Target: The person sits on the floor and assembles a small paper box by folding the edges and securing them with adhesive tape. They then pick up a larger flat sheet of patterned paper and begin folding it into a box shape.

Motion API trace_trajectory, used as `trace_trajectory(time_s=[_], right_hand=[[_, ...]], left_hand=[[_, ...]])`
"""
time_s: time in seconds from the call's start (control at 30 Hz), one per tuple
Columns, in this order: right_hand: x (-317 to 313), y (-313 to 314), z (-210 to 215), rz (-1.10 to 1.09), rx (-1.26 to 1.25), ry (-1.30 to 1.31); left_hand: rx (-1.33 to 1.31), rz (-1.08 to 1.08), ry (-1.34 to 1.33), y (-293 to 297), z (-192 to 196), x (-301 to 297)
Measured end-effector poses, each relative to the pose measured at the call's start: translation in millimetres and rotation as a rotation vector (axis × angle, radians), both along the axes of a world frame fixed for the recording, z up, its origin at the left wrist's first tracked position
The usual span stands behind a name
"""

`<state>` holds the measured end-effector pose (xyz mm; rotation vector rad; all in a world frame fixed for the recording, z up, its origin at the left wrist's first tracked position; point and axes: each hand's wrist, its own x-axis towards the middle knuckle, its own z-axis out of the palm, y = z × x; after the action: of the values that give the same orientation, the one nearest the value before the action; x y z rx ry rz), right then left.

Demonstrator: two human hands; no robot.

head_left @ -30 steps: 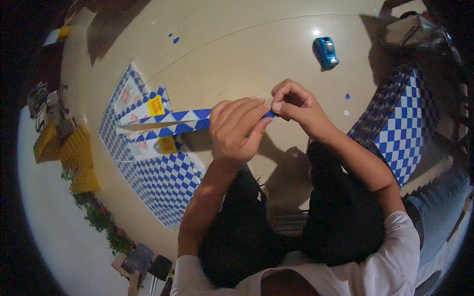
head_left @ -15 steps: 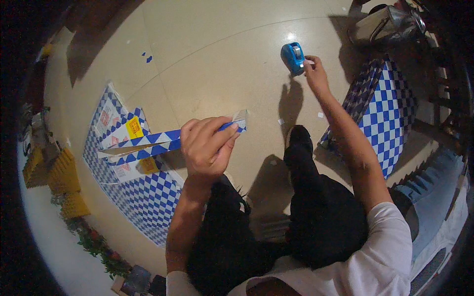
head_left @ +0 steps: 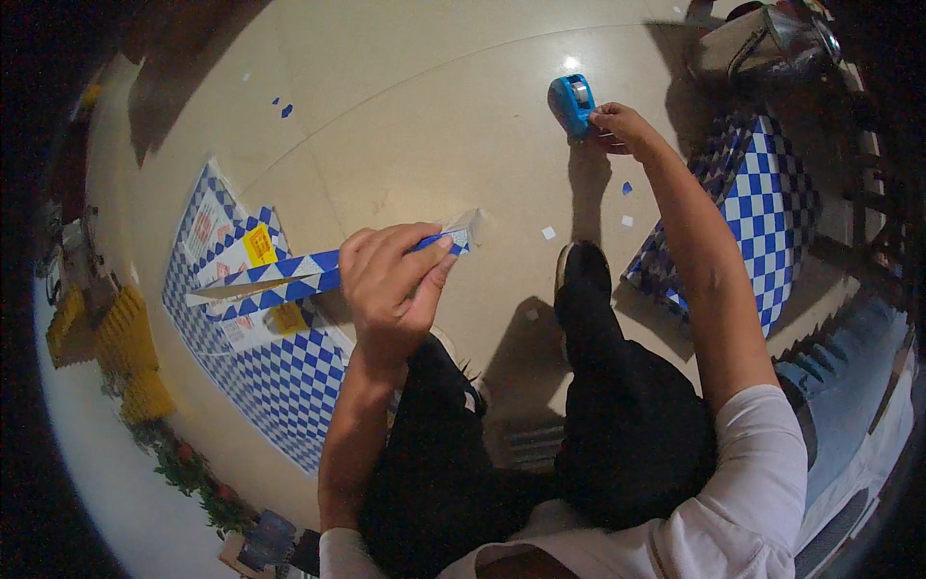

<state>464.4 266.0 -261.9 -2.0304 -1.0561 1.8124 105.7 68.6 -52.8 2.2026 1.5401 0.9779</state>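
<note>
as we look down, the pale floor [head_left: 415,145] spreads widest, running from the far side to our feet. on its left lies the blue-and-white checked sheet [head_left: 289,396], while the checked bundle [head_left: 767,207], with a similar pattern, stands to the right. between them, nearer the left, is the folded strip [head_left: 326,262]: its left end gapes into two layers in front of the sheet, and we cannot tell whether it touches it; its right end closes in a small pale flap.

our left hand [head_left: 391,280] grips the strip near that closed end, thumb and fingers pressed together on it. our right hand [head_left: 622,130] reaches out to the far right, fingers narrow at the near right edge of the blue tape dispenser [head_left: 564,106]; whether they pinch tape or only the dispenser, we cannot tell. smallest are the scraps, among them a white scrap [head_left: 549,233] and a blue scrap [head_left: 627,188].

we judge the step in hand to be fetching tape; the next move seems to call for a clean pull and a steady left pinch.
</note>
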Motion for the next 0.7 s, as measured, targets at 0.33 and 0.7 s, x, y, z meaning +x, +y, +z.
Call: trace_trajectory(time_s=[0.33, 0.7], right_hand=[[3, -28, -1, -0.202, 0.082, 0.429], [11, -49, -58, -0.263, 0.213, 0.242]], left_hand=[[-0.001, 0.008, 0.011, 0, -1, 1], [0.004, 0.009, 0.006, -2, -1, -1]])
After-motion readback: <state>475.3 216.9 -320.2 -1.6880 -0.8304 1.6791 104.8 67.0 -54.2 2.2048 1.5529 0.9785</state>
